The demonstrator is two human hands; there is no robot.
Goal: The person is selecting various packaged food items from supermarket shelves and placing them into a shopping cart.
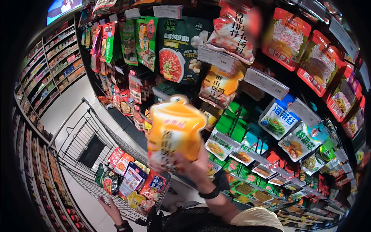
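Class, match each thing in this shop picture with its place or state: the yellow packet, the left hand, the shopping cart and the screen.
Things:
1. yellow packet
2. left hand
3. shopping cart
4. screen

Places or states:
A. top left corner of the view
B. low down, at the cart's near rim
C. held up in the right hand
D. loaded with colourful packets

Pairs: 1-C; 2-B; 3-D; 4-A

Head-worn camera faces forward and down, close to right hand and shelves.
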